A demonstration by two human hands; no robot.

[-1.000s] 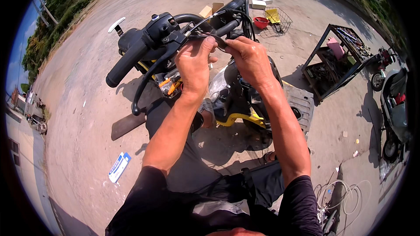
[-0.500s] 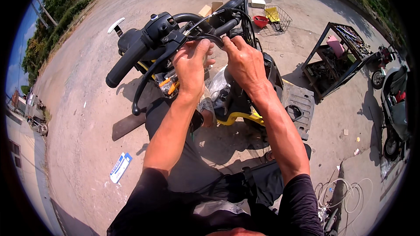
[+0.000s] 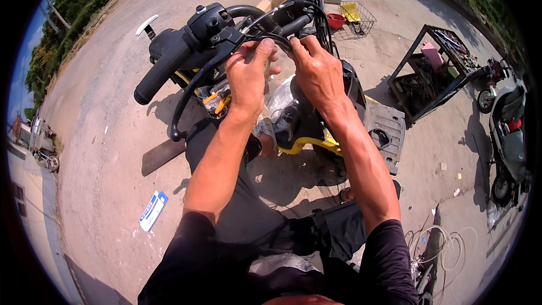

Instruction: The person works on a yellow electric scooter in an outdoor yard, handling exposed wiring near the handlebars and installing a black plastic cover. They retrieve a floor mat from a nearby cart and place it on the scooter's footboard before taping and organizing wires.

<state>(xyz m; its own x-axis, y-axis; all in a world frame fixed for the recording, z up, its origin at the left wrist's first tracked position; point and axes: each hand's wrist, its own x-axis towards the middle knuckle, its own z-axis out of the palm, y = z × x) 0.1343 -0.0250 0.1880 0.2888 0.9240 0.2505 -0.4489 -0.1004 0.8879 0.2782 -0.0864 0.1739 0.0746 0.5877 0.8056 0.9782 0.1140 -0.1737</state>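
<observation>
My left hand (image 3: 247, 76) pinches a thin black cable (image 3: 275, 38) between thumb and fingers, just beside the lever bracket. My right hand (image 3: 320, 73) has its thumb and forefinger closed on the same cable a little to the right. Behind them runs the black handlebar (image 3: 243, 11) of a vehicle with yellow body parts. At its left end are a black rubber grip (image 3: 164, 72), a switch housing (image 3: 210, 22) and a long black lever (image 3: 184, 100). My fingers partly hide the cable.
A round-backed mirror (image 3: 148, 25) sticks out at left. Farther off stand a red bowl (image 3: 335, 21), a wire basket (image 3: 367, 24) and a metal rack (image 3: 415, 79) of tools. A scooter (image 3: 507, 130) is parked at right. Below lie a blue-white packet (image 3: 153, 211) and a coiled pale hose (image 3: 451, 248).
The view has shifted slightly, so the ground and rack sit a bit higher. Both hands stay on the cable and have moved slightly upward in the picture.
</observation>
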